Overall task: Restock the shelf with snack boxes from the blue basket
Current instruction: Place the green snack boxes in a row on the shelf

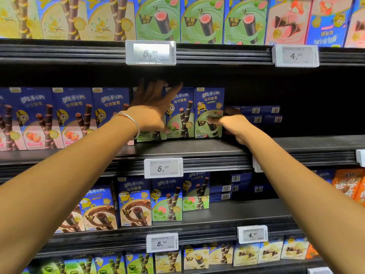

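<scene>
Head view: both arms reach to the middle shelf [197,149] at frame centre.
Green snack box [209,112]: upright on that shelf, centre of frame, rightmost in its row.
Right hand [232,125]: grasping the box's right edge, thumb on its front.
Left hand [153,107]: fingers spread flat against neighbouring boxes [179,113], gripping nothing; silver bangle [128,123] on wrist.
Price tag [163,168]: on shelf edge, below centre.

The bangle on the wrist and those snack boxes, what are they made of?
The bangle looks like polished silvery metal: thin and catching light. The snack box under the right hand looks like glossy printed cardboard with crisp folded edges, though that is only a guess.
</scene>
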The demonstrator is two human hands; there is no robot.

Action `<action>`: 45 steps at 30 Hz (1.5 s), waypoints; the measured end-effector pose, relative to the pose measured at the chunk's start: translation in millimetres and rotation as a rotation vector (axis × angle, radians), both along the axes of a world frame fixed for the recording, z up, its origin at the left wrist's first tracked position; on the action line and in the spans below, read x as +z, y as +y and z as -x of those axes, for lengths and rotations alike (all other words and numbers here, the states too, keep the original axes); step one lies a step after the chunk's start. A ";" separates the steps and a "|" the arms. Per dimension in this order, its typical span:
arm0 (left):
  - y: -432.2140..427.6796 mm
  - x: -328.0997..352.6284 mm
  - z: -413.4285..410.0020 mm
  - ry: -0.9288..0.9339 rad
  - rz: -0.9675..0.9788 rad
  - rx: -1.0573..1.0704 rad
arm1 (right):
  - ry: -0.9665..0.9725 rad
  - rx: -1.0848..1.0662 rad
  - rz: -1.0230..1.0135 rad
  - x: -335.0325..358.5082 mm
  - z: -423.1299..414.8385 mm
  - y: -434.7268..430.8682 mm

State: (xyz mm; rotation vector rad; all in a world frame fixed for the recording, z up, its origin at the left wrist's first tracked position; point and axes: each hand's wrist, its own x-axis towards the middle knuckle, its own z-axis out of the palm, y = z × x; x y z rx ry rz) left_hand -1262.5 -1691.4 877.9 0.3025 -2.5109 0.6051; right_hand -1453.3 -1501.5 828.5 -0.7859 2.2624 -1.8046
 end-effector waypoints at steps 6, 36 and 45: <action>7.8 1.0 -9.4 0.066 -0.102 -0.076 | -0.044 -0.057 0.093 2.3 2.4 -1.4; 226.8 -417.5 -221.0 0.788 -1.867 0.037 | -0.369 0.097 0.090 -296.5 -250.1 196.3; 374.2 -577.5 -285.5 0.380 -2.214 0.642 | -0.761 -0.181 -0.331 -486.7 -295.3 359.2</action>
